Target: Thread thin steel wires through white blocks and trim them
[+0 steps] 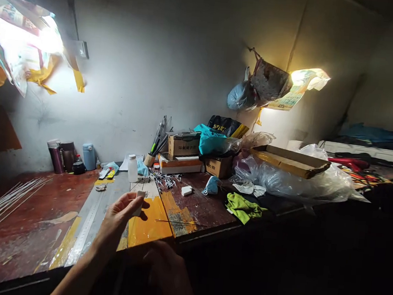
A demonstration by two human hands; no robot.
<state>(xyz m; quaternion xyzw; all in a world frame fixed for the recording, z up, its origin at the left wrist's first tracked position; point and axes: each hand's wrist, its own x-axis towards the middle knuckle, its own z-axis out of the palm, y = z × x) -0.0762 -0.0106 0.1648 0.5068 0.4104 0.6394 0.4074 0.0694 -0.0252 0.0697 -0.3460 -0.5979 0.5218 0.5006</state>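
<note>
Left hand [121,209] up front, thumb and fingers pinching a small white block [140,193], held just above the table edge. Call that hand the centre of the dial, twelve o'clock straight away from the body: the block sits at about two. Down at five o'clock, right hand [166,260], dark and blurred; whether it grips anything, I cannot tell.

Now, that block! It looks light, stiff and smooth-faced, likely plastic or dense foam; the material isn't clear. I'd call it easy on the fingers, perhaps a touch slippery, with corners that could chip under a hard squeeze. Best hold: thumb and fingertips flat on opposite sides, near the middle, just enough pressure.

Right behind it, a yellow-orange panel [151,224] on the table; over at three, a thin dark rod [181,223] lies across, slender enough to bend, I'd say. At eight, a clear ruler [86,225]. Farther out at two, another white block [186,190], lying loose, with a blue mask [211,185] beyond. Twelve o'clock, a white bottle [132,169] stands upright; at one, farther back, a cardboard box [184,145] by the wall.
</note>
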